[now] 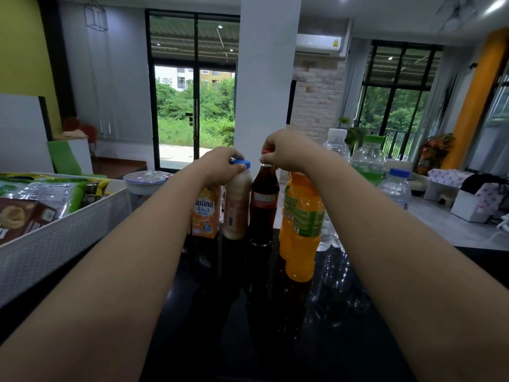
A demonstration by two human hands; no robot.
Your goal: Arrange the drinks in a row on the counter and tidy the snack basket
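L hand (220, 165): your fingers are curled over the blue cap (240, 162) of the beige bottle (236, 210), gripping it from above. R hand (283, 154): fingers closed round the red cap and neck of the cola bottle (264, 208). Both bottles are upright on the black table (275, 326), side by side w/ a thin gap.

Just L of the beige bottle: orange carton (206, 216), upright, partly behind your L forearm; touching or not, can't tell. Just R of the cola: orange soda (301, 224), upright, nearer you than the other three, so out of line.

Behind and R of the soda are 3 clear bottles: white-cap (337, 144), green-cap (369, 161), blue-cap (396, 186). Their bases are mostly hidden.

Far L: white basket (55, 244) on the table. Inside are a green pack (55, 194) and a brown box (22, 219), both tilted and poking above the rim.
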